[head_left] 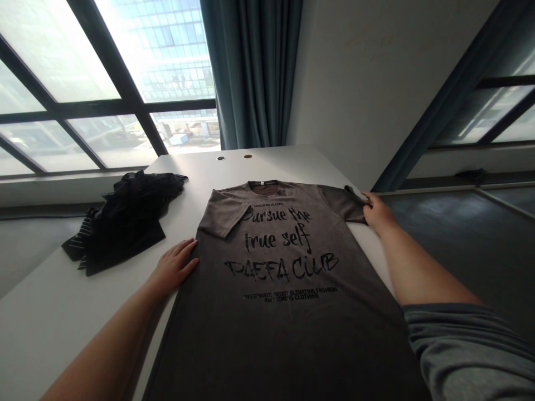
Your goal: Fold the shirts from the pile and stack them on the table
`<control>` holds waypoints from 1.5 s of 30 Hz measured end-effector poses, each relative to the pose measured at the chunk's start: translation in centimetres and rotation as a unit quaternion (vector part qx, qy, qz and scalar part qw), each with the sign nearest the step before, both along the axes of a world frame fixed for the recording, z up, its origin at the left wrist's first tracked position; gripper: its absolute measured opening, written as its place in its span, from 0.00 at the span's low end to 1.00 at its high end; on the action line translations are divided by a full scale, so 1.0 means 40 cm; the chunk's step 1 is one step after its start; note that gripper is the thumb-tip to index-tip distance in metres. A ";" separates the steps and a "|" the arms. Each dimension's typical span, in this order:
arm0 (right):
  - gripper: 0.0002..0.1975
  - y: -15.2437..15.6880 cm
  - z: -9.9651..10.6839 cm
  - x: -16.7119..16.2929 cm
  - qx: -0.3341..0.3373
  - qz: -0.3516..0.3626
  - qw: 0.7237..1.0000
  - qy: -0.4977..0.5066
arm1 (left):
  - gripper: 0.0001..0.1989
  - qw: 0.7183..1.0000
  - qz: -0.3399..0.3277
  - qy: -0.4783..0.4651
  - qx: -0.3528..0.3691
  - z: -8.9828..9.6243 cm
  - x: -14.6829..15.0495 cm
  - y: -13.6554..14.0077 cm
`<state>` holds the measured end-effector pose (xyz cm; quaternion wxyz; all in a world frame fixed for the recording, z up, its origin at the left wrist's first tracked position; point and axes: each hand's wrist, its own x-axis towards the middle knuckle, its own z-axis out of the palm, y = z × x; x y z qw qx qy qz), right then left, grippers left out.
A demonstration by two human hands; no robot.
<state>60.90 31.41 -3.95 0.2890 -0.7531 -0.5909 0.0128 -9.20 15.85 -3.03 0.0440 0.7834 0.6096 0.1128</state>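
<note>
Table (pixel 50 323): we see a white top.
Round fittings: near its far edge we find a pale-rimmed one (pixel 220 159) and a brown one (pixel 248 156).
Dark clothes (pixel 129 217): we see them heaped on the table's left side, some cloth striped.
Window (pixel 111 50): on our left, dark-framed, with a glassy building (pixel 178 50) outside.
Curtain (pixel 254 72): blue, hanging in folds beyond the table.
Wall (pixel 355 72): we see it pale, between that curtain and a second blue curtain (pixel 437 100).
Floor (pixel 460 234): dark, on our right.
</note>
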 end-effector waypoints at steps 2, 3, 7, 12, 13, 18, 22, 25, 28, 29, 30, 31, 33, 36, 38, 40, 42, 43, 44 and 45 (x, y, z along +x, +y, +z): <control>0.31 -0.001 0.006 -0.004 0.009 0.005 1.000 0.021 | 0.34 1.000 0.000 0.001 0.000 0.001 0.000 -0.001; 0.30 -0.002 0.010 -0.007 0.013 0.000 0.999 0.029 | 0.34 1.000 0.000 0.001 0.000 0.001 0.000 -0.001; 0.32 0.002 0.025 -0.027 0.004 -0.020 1.000 -0.016 | 0.33 1.000 0.004 0.001 0.001 0.001 0.002 -0.001; 0.24 0.022 0.032 -0.051 -0.035 -0.052 0.990 -0.126 | 0.33 1.000 0.011 0.002 -0.006 0.003 0.005 -0.001; 0.22 0.026 0.031 -0.053 -0.045 -0.055 0.987 -0.141 | 0.33 1.000 0.012 0.002 -0.006 0.003 0.005 -0.001; 0.19 0.025 0.040 -0.059 -0.034 -0.066 0.988 -0.134 | 0.32 1.000 0.009 0.002 0.005 0.001 0.004 -0.001; 0.21 0.019 0.070 -0.083 0.024 -0.064 0.994 -0.088 | 0.32 1.000 0.007 -0.001 0.005 -0.001 0.002 0.000; 0.20 0.018 0.097 -0.124 0.047 -0.036 0.995 -0.078 | 0.33 1.000 0.005 -0.003 0.003 -0.002 0.001 0.000; 0.18 0.013 0.121 -0.180 0.052 0.019 0.994 -0.093 | 0.33 1.000 0.003 -0.004 0.002 -0.002 -0.001 0.001; 0.17 0.009 0.129 -0.200 0.051 0.038 0.993 -0.099 | 0.33 1.000 0.001 -0.004 0.001 -0.002 -0.001 0.001; 0.17 0.004 0.137 -0.218 0.049 0.056 0.992 -0.106 | 0.33 1.000 0.000 -0.004 0.000 -0.002 -0.002 0.001; 0.17 -0.002 0.145 -0.236 0.043 0.075 0.990 -0.111 | 0.33 1.000 -0.001 -0.003 0.000 -0.001 -0.002 0.000; 0.16 -0.015 0.163 -0.268 0.030 0.109 0.987 -0.118 | 0.33 1.000 0.000 -0.002 -0.001 0.000 -0.001 0.000; 0.15 -0.034 0.188 -0.308 0.020 0.152 0.980 -0.127 | 0.33 1.000 0.004 -0.001 -0.002 0.001 0.000 0.000; 0.14 -0.044 0.199 -0.333 0.022 0.175 0.976 -0.130 | 0.33 1.000 0.005 0.000 -0.004 0.002 0.001 0.000; 0.15 -0.049 0.203 -0.358 0.019 0.197 0.971 -0.136 | 0.33 1.000 0.006 0.001 -0.006 0.003 0.003 0.000; 0.15 -0.051 0.196 -0.380 0.003 0.208 0.967 -0.145 | 0.33 1.000 0.007 0.004 -0.006 0.005 0.004 -0.001; 0.15 -0.051 0.190 -0.389 -0.016 0.213 0.966 -0.149 | 0.33 1.000 0.008 0.005 -0.007 0.007 0.005 -0.002; 0.16 -0.051 0.182 -0.395 -0.043 0.220 0.963 -0.151 | 0.33 1.000 0.008 0.005 -0.008 0.009 0.006 -0.003; 0.16 -0.050 0.173 -0.398 -0.074 0.235 0.957 -0.153 | 0.33 1.000 0.008 0.006 -0.008 0.011 0.007 -0.004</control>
